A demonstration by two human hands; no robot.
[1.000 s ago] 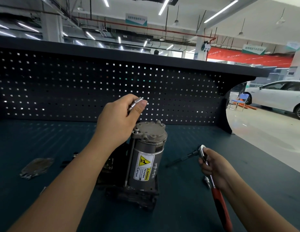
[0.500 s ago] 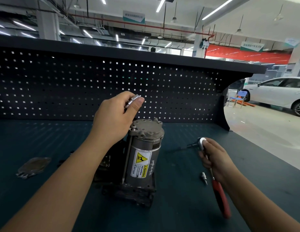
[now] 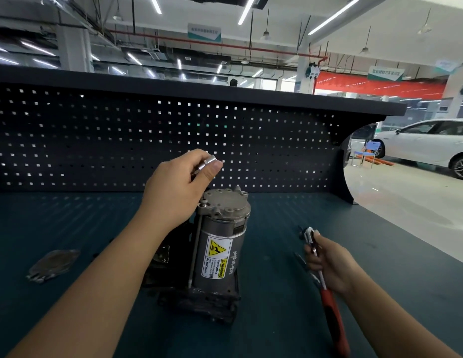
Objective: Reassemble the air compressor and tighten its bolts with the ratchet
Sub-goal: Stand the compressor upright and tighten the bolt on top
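One air compressor [image 3: 220,244] is up on the surface [image 3: 276,319], standing upright on its dark base with the grey cylinder on top and the yellow warning label facing us. Two hands are in play, with one ratchet, one socket and one flat plate.

The left hand [image 3: 177,188] hovers above the compressor's top cap, a touch to its left. Its grip pinches the one small silver socket [image 3: 209,161] between thumb and forefinger. The socket is tilted up to the right, clear of the cap, with the dark pegboard [image 3: 96,140] behind it. The compressor sits directly below that grip. The heel of the hand overlaps the cap's left edge in this view, and I cannot tell whether they touch.

The right hand [image 3: 331,264] is down low on the right, its grip clenched round the one ratchet [image 3: 329,303]. The chrome head pokes out above the fingers and the red handle runs toward the bottom edge. The compressor stands off to the left of that grip, apart from it, with bare surface between.

Something thin and dark lies just beside the ratchet head, possibly a bar, but it is too blurred to call.

Far left, one dull flat metal plate [image 3: 53,264] lies well apart from the compressor.
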